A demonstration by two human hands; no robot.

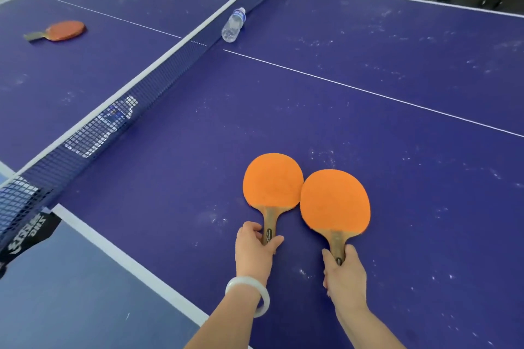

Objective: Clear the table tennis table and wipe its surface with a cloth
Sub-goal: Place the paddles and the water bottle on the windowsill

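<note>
- The purple worktop point(368, 127) filled most of the frame, with white boundary lines and many pale scuffs and specks across its surface.
- In the lower centre of the frame, the left hand point(253, 246) had its grip closed around the wooden handle of the left paddle point(272, 180), thumb on one side and fingers wrapped round the other.
- A pale bangle point(256, 295) sat on the left wrist.
- Just to the right, the right hand point(344, 275) had its grip pinched round the end of the handle of the right paddle point(335, 201).
- Both paddles showed orange faces upward; their blades touched or slightly overlapped at the edges, the right one in front. Whether they lay flat on the worktop or were lifted a little could not be told.
- The net point(136, 93) ran diagonally from the lower left of the frame to the top centre, with a white band along its upper edge.
- A clear plastic bottle point(234, 25) lay on its side against the net in the upper centre of the frame, on the near half.
- A second bottle point(107, 125) lay behind the net at centre left, seen through the mesh.
- A third paddle point(61, 30) with a darker orange face lay flat on the far half, in the upper left of the frame, well apart from the hands.
- Dark equipment stood on the floor beyond the worktop at the upper right, too blurred to identify.
</note>
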